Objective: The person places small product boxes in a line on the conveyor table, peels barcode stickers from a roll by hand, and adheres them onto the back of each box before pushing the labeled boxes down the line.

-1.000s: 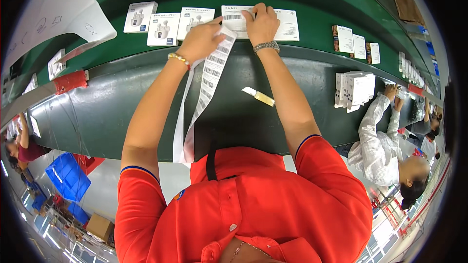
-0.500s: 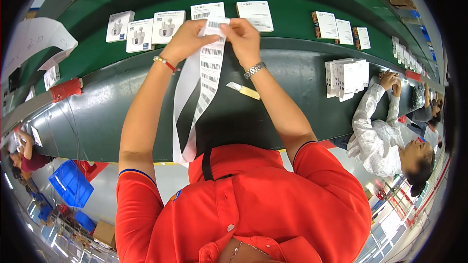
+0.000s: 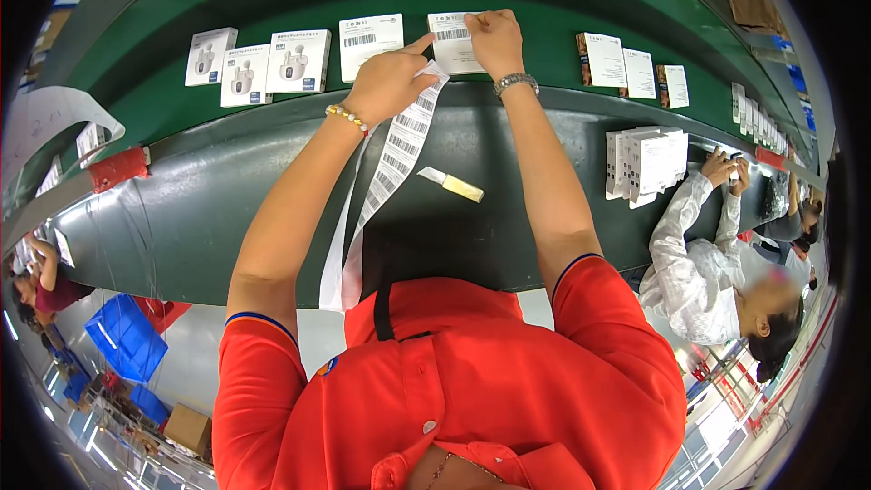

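Observation:
My left hand [image 3: 386, 86] has a long strip of white barcode labels [image 3: 397, 159] caught under its thumb, and the strip hangs down toward my lap. Its index finger is stretched to the left edge of a white box [image 3: 461, 62] lying on the green belt. My right hand [image 3: 496, 41] is closed at that box's upper right, with the fingertips at the right end of a barcode label [image 3: 450, 34] on the box face. Whether the label lies fully flat is hidden by the fingers. Left of it lies another white box with a barcode [image 3: 372, 53].
White earphone boxes [image 3: 299, 62] lie farther left on the green belt [image 3: 535, 9]. A cutter with a yellow handle [image 3: 461, 188] is on the dark worktop [image 3: 526, 245]. Stacked white boxes [image 3: 646, 163] stand at right, near a co-worker in a white sleeve [image 3: 671, 218].
My right hand has left the strip and moved right onto the box, where a barcode label now shows. My left hand has shifted right with the strip. The boxes at left slid slightly leftward.

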Motion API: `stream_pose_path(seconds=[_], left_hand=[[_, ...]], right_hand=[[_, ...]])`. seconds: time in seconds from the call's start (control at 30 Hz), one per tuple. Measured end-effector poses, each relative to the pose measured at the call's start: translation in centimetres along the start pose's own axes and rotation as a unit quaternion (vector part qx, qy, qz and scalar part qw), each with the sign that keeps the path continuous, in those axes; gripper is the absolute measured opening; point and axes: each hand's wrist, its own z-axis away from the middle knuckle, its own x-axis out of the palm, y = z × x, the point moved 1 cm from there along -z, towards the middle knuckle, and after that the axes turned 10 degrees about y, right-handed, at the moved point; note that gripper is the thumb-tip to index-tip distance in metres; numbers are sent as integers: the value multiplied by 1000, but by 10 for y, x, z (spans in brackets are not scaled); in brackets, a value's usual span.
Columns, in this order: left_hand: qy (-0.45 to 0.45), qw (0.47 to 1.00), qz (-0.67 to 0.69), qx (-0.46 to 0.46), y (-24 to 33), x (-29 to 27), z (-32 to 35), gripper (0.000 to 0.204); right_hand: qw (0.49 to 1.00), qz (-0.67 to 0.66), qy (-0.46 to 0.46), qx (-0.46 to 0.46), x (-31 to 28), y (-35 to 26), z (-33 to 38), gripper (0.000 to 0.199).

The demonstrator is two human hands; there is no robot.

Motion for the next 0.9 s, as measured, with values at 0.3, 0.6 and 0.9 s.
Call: stream_pose_path(seconds=[0.3,0.6,0.9], left_hand=[[-87,990,-104,-28,3,10,-4,22],[189,969,-121,-100,-46,-30,71,28],[108,941,211,-240,-42,-43,64,30]], right_hand=[[979,141,94,-116,-3,-14,16,30],[973,-72,-118,-186,-45,26,40,86],[967,-139,-103,-189,-14,-3,34,71]])
